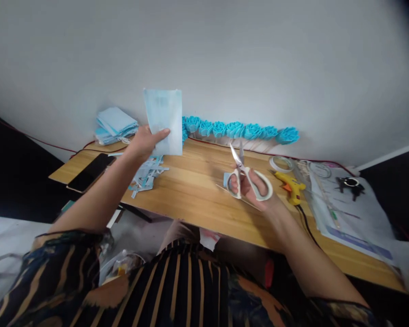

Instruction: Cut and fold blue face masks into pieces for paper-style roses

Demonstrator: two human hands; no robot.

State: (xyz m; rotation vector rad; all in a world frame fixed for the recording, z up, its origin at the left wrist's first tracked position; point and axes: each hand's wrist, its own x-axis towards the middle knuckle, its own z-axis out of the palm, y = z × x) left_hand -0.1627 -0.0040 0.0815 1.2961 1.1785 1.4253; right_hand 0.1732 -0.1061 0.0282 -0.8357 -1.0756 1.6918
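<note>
On the wooden table [191, 190], a phone [91, 172] is seen at frame left, cut strips [146, 175] left of centre, a glue gun [294, 188] at right.

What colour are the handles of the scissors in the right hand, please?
White or off-white; the scissors' handles show in the head view.

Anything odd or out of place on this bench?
Mildly: pale strips lie in a loose, jumbled heap on the table, untidy beside the stacked sheets. The dark phone sits at the front edge, perhaps slightly over it. The held sheet and scissors show no evident damage.
</note>
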